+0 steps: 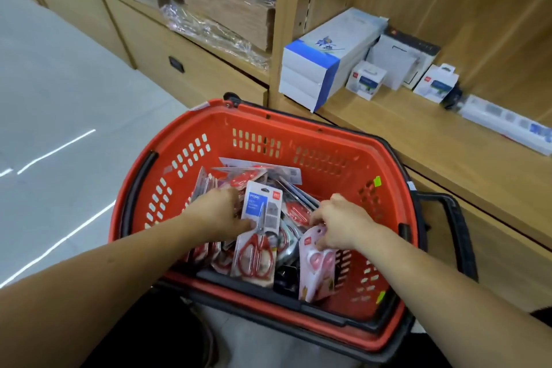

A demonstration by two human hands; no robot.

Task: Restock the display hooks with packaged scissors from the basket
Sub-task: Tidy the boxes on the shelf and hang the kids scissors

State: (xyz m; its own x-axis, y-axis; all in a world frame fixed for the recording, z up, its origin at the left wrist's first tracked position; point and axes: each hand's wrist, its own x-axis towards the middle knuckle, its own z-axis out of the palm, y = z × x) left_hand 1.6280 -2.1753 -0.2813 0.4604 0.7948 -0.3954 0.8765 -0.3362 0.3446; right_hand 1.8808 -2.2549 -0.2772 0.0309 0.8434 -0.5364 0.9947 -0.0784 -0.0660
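A red plastic basket (298, 125) with black handles stands below me, filled with several packaged scissors. My left hand (219, 212) reaches into the pile and grips a pack of red-handled scissors (258, 236) with a blue and white card, thumb on its front. My right hand (340, 222) pinches the top of a pink pack of scissors (318, 269) that leans against the basket's near wall. More red packs (254, 173) lie jumbled behind both hands. No display hooks are in view.
A wooden shelf unit (418, 140) runs along the right, holding a blue and white box (322, 63), small white boxed items (366, 79) and a long white pack (507, 125). Wrapped cardboard stacks (227, 0) fill the upper left shelf. Grey floor (59, 98) lies to the left.
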